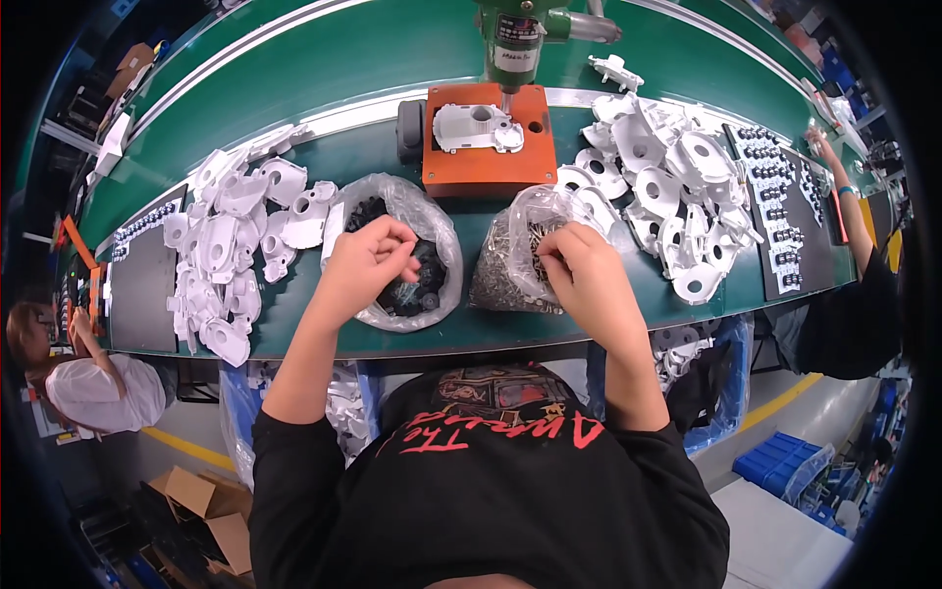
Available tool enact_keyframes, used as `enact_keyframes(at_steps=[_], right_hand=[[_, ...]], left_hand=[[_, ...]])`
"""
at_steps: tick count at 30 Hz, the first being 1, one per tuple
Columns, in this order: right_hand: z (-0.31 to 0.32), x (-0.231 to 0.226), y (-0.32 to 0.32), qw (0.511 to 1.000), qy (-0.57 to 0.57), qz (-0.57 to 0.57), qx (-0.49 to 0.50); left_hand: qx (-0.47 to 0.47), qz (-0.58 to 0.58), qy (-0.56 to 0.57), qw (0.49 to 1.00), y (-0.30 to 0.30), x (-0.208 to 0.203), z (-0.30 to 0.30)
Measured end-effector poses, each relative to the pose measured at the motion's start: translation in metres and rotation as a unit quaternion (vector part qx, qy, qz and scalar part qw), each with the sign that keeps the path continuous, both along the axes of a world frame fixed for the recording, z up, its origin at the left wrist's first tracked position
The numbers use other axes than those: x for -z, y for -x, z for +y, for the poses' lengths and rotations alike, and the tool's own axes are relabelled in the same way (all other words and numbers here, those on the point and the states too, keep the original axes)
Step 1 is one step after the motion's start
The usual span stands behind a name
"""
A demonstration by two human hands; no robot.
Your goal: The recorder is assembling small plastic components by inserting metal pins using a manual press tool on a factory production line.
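On the table [383, 343], a left bag [450, 257] and a right bag [497, 257] are set side by side, with small bits [417, 299] kept in both. Behind them, a part [455, 129] is laid on a block [481, 175] under a machine [515, 54]. More parts are piled in a left heap [234, 245] and a right heap [655, 187], and past these a left board [142, 299] and a right board [811, 250] are laid.

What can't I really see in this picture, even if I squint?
All in the head view:
Left hand: curled fingers hide whether it pinches anything.
Right hand: its own fingers hide whether it holds a piece.
Green machine: the top edge cuts off its upper part.
Metal pieces: too small to make out each one's shape.
Blue bag: the table hides some of it.
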State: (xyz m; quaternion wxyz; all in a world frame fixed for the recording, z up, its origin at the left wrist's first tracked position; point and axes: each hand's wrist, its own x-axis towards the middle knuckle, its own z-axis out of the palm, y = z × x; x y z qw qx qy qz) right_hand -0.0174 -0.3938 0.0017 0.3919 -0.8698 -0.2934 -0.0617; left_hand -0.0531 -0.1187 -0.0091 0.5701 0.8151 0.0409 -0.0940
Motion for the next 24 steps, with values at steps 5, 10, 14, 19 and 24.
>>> enact_keyframes(at_steps=[5,10,14,19,24], right_hand=[[0.003,-0.002,0.002,1.0,-0.016,-0.005,0.014],[0.001,0.002,0.0,0.999,0.015,-0.029,0.0],[-0.001,0.002,0.0,1.0,-0.017,-0.017,-0.008],[-0.001,0.003,0.004,0.997,-0.077,0.013,0.013],[0.0,0.01,0.003,0.994,-0.1,-0.011,0.03]], left_hand=[[0.017,-0.027,0.128,0.991,-0.025,-0.002,-0.002],[0.016,-0.114,0.151,0.982,-0.083,-0.02,-0.007],[0.006,-0.137,0.134,0.981,-0.139,-0.032,-0.024],[0.059,-0.168,-0.093,0.98,-0.222,-0.016,-0.025],[0.173,-0.15,-0.131,0.965,-0.238,-0.012,-0.04]])
